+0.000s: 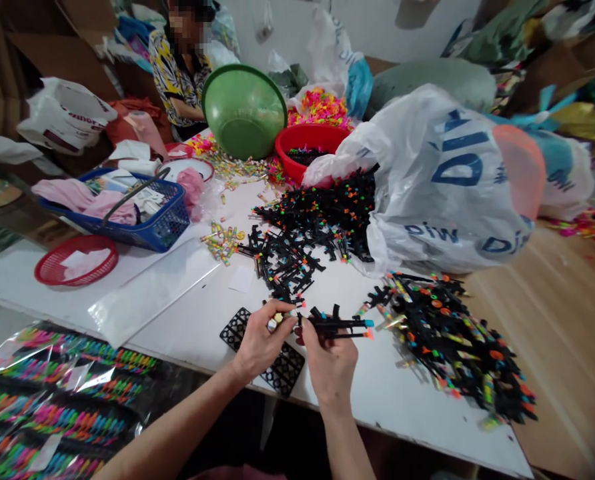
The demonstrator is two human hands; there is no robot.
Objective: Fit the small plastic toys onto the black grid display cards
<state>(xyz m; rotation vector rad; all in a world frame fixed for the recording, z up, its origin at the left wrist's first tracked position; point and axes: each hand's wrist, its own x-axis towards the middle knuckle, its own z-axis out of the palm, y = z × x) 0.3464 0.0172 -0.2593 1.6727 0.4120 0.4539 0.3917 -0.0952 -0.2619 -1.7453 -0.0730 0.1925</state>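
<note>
My right hand (pixel 331 367) is closed around black toy guns (pixel 340 323) with blue and orange tips, held side by side and pointing right. Close beside it, my left hand (pixel 261 340) pinches small pale tubes (pixel 276 321) at the rear end of the guns. Below both hands lies a black perforated rack (pixel 286 370), partly hidden by my left hand. A heap of black toy guns (pixel 297 257) spreads over the table beyond my hands. To the right is another pile of toy guns (pixel 452 340), with colourful tubes among them.
On the white table (pixel 172 327) stand a blue basket (pixel 167 217), a red basket (pixel 45 270), a red basin (pixel 290 175) and a tilted green basin (pixel 242 110). A big white plastic bag (pixel 412 180) bulges at right. A person (pixel 182 73) is across the table. Packed bags (pixel 72 400) lie lower left.
</note>
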